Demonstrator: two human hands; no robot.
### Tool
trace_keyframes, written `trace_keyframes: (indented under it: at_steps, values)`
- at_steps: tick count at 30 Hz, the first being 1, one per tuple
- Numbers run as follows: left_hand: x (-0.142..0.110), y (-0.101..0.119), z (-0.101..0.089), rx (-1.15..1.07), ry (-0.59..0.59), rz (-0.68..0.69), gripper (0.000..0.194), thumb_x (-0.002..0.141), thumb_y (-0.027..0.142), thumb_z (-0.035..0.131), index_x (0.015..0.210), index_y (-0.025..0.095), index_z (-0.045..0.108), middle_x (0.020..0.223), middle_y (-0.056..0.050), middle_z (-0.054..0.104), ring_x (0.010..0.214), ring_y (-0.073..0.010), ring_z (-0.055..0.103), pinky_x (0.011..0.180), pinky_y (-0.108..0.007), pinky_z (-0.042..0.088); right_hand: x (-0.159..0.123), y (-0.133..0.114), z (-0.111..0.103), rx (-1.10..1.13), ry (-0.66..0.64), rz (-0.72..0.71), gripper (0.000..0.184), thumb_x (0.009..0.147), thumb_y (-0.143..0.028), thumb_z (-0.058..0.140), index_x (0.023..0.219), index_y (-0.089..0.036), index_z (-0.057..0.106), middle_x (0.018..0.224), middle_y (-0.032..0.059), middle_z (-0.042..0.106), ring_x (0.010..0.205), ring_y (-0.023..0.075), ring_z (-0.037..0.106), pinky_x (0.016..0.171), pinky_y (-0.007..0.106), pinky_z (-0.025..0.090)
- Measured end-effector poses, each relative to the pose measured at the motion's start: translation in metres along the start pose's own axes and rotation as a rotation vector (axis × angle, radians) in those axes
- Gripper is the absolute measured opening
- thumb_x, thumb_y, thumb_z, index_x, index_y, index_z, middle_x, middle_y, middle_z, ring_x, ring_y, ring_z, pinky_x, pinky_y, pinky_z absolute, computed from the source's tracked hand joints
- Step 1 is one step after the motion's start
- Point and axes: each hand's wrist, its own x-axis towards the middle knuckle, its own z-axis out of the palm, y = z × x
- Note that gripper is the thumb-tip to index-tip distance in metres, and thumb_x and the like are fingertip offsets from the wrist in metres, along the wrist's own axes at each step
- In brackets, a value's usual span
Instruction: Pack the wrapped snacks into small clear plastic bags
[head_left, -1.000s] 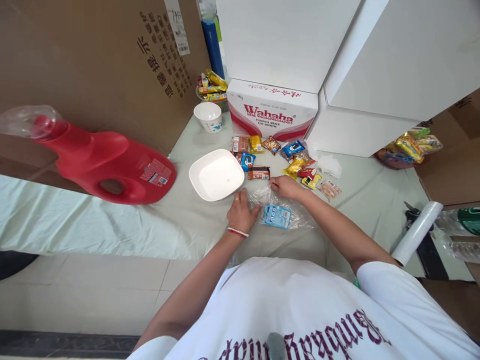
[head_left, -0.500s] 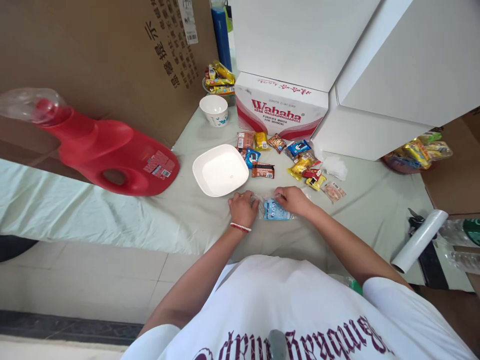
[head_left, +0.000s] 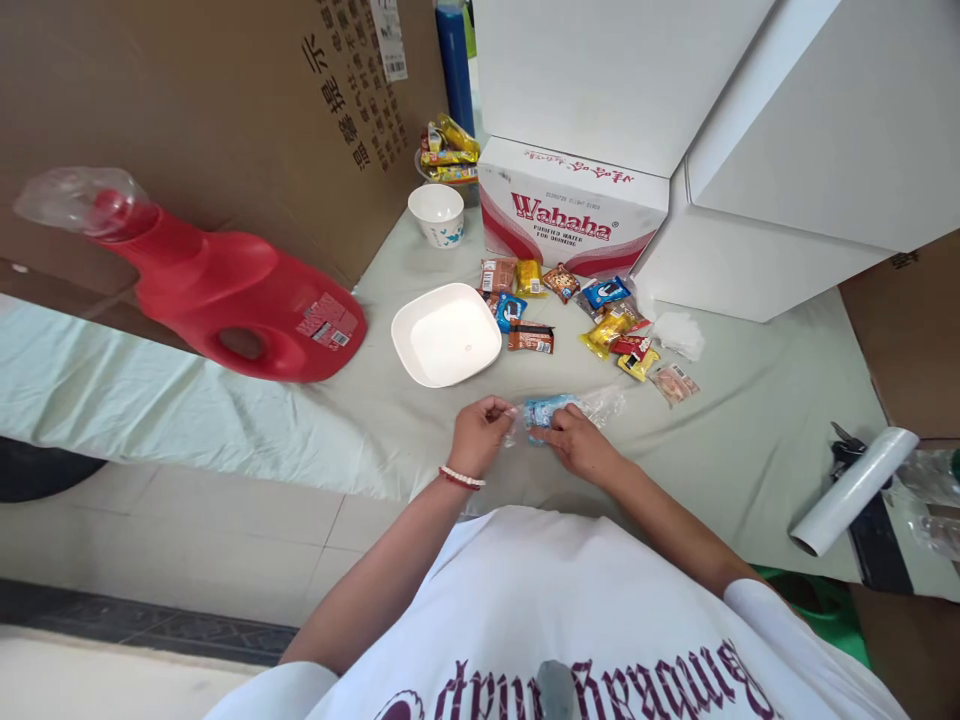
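Observation:
Both hands work at a light blue snack packet (head_left: 541,411) wrapped in clear plastic film (head_left: 604,404) on the pale cloth. My left hand (head_left: 478,437), with a bead bracelet at the wrist, pinches the film's left end. My right hand (head_left: 578,442) is closed on the packet and film from the right. Beyond them lies an empty white square dish (head_left: 447,334), and past it a scatter of several small snack packets (head_left: 600,325).
A red detergent jug (head_left: 225,293) lies on its side at left. A white paper cup (head_left: 437,213), a Wahaha carton (head_left: 574,211), white boxes (head_left: 757,130) and a big cardboard box (head_left: 187,110) stand behind. A roll of film (head_left: 851,492) lies at right.
The film, spread flat a second ago, has been gathered around the blue packet. Both hands drew closer together and nearer to me; my right hand came in over the packet.

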Motion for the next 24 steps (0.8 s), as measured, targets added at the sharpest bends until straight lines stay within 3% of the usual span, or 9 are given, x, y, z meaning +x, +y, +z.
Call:
trace_keyframes:
  at_steps: [4, 9, 12, 14, 15, 17, 20, 22, 24]
  values:
    - [0.002, 0.019, 0.037, 0.1, -0.102, 0.07, 0.025, 0.091, 0.023, 0.05, 0.098, 0.016, 0.074, 0.08, -0.004, 0.076, 0.068, -0.0162, 0.069, 0.064, -0.028, 0.055, -0.008, -0.007, 0.004, -0.004, 0.043, 0.018, 0.034, 0.1, -0.016, 0.044, 0.118, -0.019, 0.072, 0.1, 0.0128, 0.056, 0.098, 0.0279, 0.044, 0.088, 0.041, 0.044]
    - [0.001, 0.032, 0.06, 0.345, -0.14, 0.242, 0.026, 0.087, 0.011, 0.053, 0.092, 0.019, 0.077, 0.11, -0.009, 0.074, 0.109, -0.0257, 0.063, 0.094, -0.04, 0.053, -0.029, -0.002, -0.014, 0.271, 0.071, -0.067, 0.028, 0.099, -0.022, 0.048, 0.115, -0.022, 0.07, 0.109, 0.012, 0.063, 0.105, 0.0264, 0.054, 0.094, 0.043, 0.049]
    - [-0.005, 0.03, 0.064, 0.713, -0.172, 0.433, 0.031, 0.094, 0.012, 0.047, 0.096, 0.021, 0.077, 0.114, -0.01, 0.071, 0.11, -0.0273, 0.057, 0.087, -0.04, 0.05, -0.034, 0.009, -0.026, 0.266, 0.316, 0.244, 0.032, 0.104, -0.03, 0.04, 0.118, -0.023, 0.068, 0.103, 0.0106, 0.065, 0.099, 0.025, 0.059, 0.092, 0.042, 0.051]
    - [-0.009, 0.026, 0.066, 0.839, -0.173, 0.491, 0.032, 0.097, 0.014, 0.044, 0.098, 0.023, 0.076, 0.112, -0.009, 0.071, 0.106, -0.0274, 0.056, 0.084, -0.041, 0.048, -0.032, 0.017, -0.03, 0.091, 0.498, 0.533, 0.036, 0.102, -0.04, 0.046, 0.126, -0.018, 0.064, 0.115, 0.0165, 0.062, 0.11, 0.0309, 0.055, 0.097, 0.048, 0.048]
    - [-0.01, 0.025, 0.067, 0.857, -0.162, 0.495, 0.032, 0.098, 0.016, 0.045, 0.098, 0.024, 0.076, 0.111, -0.009, 0.071, 0.106, -0.0281, 0.055, 0.085, -0.043, 0.046, -0.031, 0.021, -0.03, 0.005, 0.519, 0.63, 0.042, 0.099, -0.044, 0.053, 0.129, -0.017, 0.062, 0.125, 0.0203, 0.057, 0.119, 0.0354, 0.05, 0.1, 0.053, 0.046]
    - [-0.01, 0.023, 0.068, 0.859, -0.097, 0.466, 0.029, 0.098, 0.02, 0.047, 0.103, 0.026, 0.075, 0.113, -0.01, 0.069, 0.107, -0.0302, 0.053, 0.088, -0.047, 0.044, -0.029, 0.025, -0.029, -0.099, 0.431, 0.706, 0.046, 0.092, -0.044, 0.065, 0.127, -0.016, 0.063, 0.142, 0.0243, 0.047, 0.133, 0.0429, 0.038, 0.103, 0.059, 0.042]
    - [-0.009, 0.024, 0.066, 0.837, 0.087, 0.342, 0.039, 0.094, 0.028, 0.057, 0.132, 0.024, 0.064, 0.129, -0.015, 0.061, 0.117, -0.0338, 0.05, 0.093, -0.05, 0.041, -0.029, 0.021, -0.031, -0.137, 0.274, 0.705, 0.019, 0.092, -0.03, 0.063, 0.106, -0.018, 0.068, 0.15, 0.021, 0.043, 0.134, 0.0407, 0.04, 0.099, 0.051, 0.045]
    - [-0.006, 0.026, 0.064, 0.831, 0.136, 0.24, 0.057, 0.089, 0.035, 0.064, 0.142, 0.017, 0.054, 0.131, -0.019, 0.059, 0.12, -0.0354, 0.049, 0.095, -0.049, 0.042, -0.026, 0.012, -0.036, -0.11, 0.245, 0.737, 0.014, 0.096, -0.026, 0.056, 0.103, -0.019, 0.066, 0.138, 0.0186, 0.055, 0.117, 0.0317, 0.057, 0.088, 0.04, 0.048]
    - [-0.002, 0.028, 0.063, 0.844, 0.087, 0.18, 0.058, 0.086, 0.04, 0.066, 0.136, 0.015, 0.056, 0.124, -0.019, 0.063, 0.118, -0.0363, 0.052, 0.097, -0.051, 0.041, -0.019, 0.002, -0.041, -0.037, 0.24, 0.744, 0.017, 0.1, -0.028, 0.05, 0.107, -0.02, 0.063, 0.112, 0.0128, 0.067, 0.093, 0.0244, 0.064, 0.078, 0.032, 0.046]
